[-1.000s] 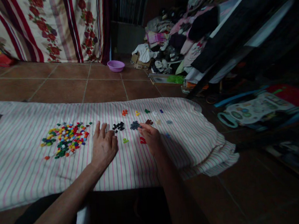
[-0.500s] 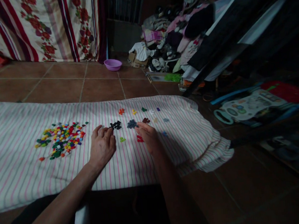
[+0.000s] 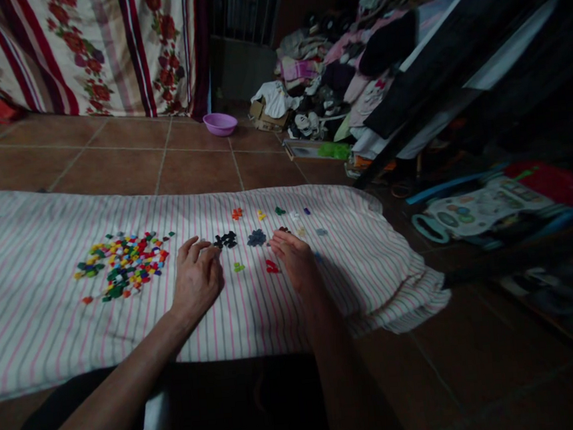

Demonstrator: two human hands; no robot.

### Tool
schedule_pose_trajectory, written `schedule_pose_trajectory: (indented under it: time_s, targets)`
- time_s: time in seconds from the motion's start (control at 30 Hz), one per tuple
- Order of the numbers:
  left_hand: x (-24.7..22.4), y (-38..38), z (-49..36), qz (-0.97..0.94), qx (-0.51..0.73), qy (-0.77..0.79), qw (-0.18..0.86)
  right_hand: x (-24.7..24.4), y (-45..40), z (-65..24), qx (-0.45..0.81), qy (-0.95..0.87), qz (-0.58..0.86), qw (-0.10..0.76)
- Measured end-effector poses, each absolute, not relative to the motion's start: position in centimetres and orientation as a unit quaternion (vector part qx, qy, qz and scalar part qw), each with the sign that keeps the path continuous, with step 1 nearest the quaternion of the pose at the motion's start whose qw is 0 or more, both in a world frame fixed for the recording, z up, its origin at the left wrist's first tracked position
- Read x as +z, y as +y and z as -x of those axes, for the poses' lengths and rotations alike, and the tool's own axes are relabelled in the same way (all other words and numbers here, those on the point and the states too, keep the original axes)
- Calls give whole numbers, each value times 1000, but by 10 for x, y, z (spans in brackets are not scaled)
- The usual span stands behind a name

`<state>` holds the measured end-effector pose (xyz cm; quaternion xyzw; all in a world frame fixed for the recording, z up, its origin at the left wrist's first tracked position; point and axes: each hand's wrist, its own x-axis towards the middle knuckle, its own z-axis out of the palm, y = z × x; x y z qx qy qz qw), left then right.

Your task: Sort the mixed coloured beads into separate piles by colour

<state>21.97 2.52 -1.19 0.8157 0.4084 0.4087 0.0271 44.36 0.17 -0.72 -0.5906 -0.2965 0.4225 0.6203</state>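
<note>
My left hand [image 3: 196,273] rests on the striped cloth, its fingers loosely bent and a little apart, just left of a small pile of black pieces [image 3: 225,240]. I see nothing held in it. My right hand [image 3: 293,260] has its fingers stretched out, with the tips just right of the dark grey pieces [image 3: 256,238]. It partly covers some brown pieces [image 3: 284,230]. Below its fingertips lie red pieces [image 3: 271,266], and light green pieces [image 3: 239,267] sit between the hands. A large mixed heap of small coloured pieces [image 3: 132,258] spreads left of my left hand.
Further small groups lie at the back: orange [image 3: 237,214], yellow [image 3: 261,214], dark green [image 3: 279,211], and grey-blue [image 3: 321,232] to the right. The striped cloth [image 3: 127,343] covers the surface. Beyond are a purple basin [image 3: 220,124], heaped clothes and a baby walker [image 3: 471,209].
My right hand has drawn slightly right, off the edge of the dark grey pile. My left hand stays almost in place. The whole view has shifted slightly.
</note>
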Motion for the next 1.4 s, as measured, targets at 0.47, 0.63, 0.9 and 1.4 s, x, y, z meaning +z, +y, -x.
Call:
schedule_pose_trajectory:
  time_s: [0.47,0.63,0.9,1.4]
  targets:
    - [-5,23,-202,-796,431,424,29,-20,13,-447,425,-268,586,636]
    - [-4,25,-197,-798,433,418,27,-21,15,-445,423,-274,589,632]
    - [-7,23,-192,-791,444,419,40,-13,12,-438,404,-281,610,621]
    - [-5,18,-170,-800,431,417,34,6,22,-403,178,-463,688,529]
